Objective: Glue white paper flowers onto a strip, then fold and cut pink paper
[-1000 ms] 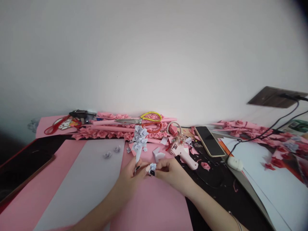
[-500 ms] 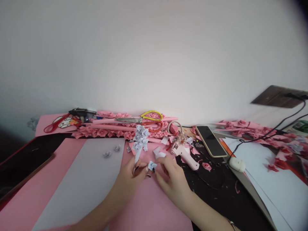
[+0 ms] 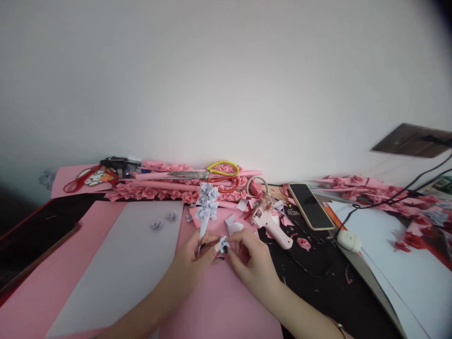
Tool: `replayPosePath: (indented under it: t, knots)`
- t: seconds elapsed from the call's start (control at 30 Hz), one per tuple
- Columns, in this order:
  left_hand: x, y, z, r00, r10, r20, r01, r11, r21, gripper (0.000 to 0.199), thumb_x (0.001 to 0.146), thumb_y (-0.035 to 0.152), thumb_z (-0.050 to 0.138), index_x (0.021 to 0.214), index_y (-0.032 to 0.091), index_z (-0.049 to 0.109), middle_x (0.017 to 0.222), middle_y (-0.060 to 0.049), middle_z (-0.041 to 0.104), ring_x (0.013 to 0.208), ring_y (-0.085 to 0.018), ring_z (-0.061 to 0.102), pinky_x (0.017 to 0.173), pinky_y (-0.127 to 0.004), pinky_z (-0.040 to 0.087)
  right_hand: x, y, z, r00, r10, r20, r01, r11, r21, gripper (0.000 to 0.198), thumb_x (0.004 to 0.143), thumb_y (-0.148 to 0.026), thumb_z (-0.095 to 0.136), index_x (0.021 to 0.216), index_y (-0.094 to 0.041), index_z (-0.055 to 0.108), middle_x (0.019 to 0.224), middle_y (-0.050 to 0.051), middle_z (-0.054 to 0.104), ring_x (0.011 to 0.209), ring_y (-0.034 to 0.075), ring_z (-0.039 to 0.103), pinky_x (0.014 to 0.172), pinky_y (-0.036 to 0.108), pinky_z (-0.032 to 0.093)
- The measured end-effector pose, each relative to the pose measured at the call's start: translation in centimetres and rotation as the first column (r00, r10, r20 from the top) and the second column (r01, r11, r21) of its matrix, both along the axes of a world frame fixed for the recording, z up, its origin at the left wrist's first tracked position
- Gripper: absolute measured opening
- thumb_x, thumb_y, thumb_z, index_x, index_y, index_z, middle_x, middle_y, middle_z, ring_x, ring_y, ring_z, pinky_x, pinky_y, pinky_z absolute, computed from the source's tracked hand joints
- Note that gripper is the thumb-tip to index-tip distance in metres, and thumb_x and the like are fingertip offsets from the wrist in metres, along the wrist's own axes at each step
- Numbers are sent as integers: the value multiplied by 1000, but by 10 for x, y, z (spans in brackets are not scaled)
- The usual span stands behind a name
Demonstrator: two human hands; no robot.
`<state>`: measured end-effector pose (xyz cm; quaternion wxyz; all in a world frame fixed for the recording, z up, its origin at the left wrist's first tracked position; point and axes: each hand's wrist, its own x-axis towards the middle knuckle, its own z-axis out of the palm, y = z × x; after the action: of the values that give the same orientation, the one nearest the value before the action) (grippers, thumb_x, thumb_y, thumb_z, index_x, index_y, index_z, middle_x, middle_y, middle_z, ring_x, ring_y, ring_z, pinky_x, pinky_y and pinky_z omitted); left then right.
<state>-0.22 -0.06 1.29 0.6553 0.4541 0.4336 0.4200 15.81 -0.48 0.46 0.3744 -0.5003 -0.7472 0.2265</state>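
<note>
My left hand (image 3: 197,249) is closed round the lower end of a pale blue paper cone stem (image 3: 203,229), whose top carries a cluster of blue paper flowers (image 3: 207,200). Its fingertips also touch a small loose blue paper flower (image 3: 223,245). From the other side, my right hand (image 3: 249,254) pinches that small flower between thumb and finger. Both hands are over a pink paper sheet (image 3: 226,301). Two more blue paper flowers, one of them a rosette (image 3: 157,224), lie on the light blue sheet (image 3: 130,254) to the left.
Behind my hands lie scissors (image 3: 197,174) on pink paper flower stems (image 3: 158,186). A pale pink glue gun (image 3: 273,228), a phone (image 3: 310,207) and a white earbud case (image 3: 349,241) are to the right. Black cables (image 3: 381,202) run to the wall socket (image 3: 409,140).
The small blue flower has turned slightly between my fingertips, and my right fingers have drawn in closer round it. The flower-topped stem stays in my left hand.
</note>
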Motion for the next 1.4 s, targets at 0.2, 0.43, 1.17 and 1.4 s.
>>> replayPosePath:
  t: [0.2,0.43,1.17,1.4]
  knots:
    - [0,0,-1,994,21,-103,-14,998,60,9,77,27,57,73,20,53,68,3,57,68,-14,55,62,-23,44,-2,-2,5,998,60,-34,-60,998,9,20,73,-6,51,85,-21,54,74,0,52,62,13,48,54,23,37]
    - [-1,1,-1,984,19,-174,-9,998,60,13,77,28,55,69,19,49,66,3,54,66,-14,51,60,-23,40,-2,-2,11,994,109,-33,-110,994,-22,18,72,-5,50,81,-20,56,72,0,49,62,12,47,54,23,36]
    - [-6,3,0,905,-39,-424,107,985,138,20,83,35,43,72,19,46,66,4,49,65,-14,48,61,-24,37,9,6,7,969,239,53,-239,971,-7,20,78,-6,49,90,-20,56,81,1,54,69,13,50,61,24,40]
    - [-7,4,0,922,-62,-382,115,987,116,21,83,35,45,72,18,45,67,3,48,67,-14,48,64,-25,38,10,6,8,969,245,29,-245,969,-19,18,79,-7,48,89,-20,56,77,1,51,63,12,46,56,24,37]
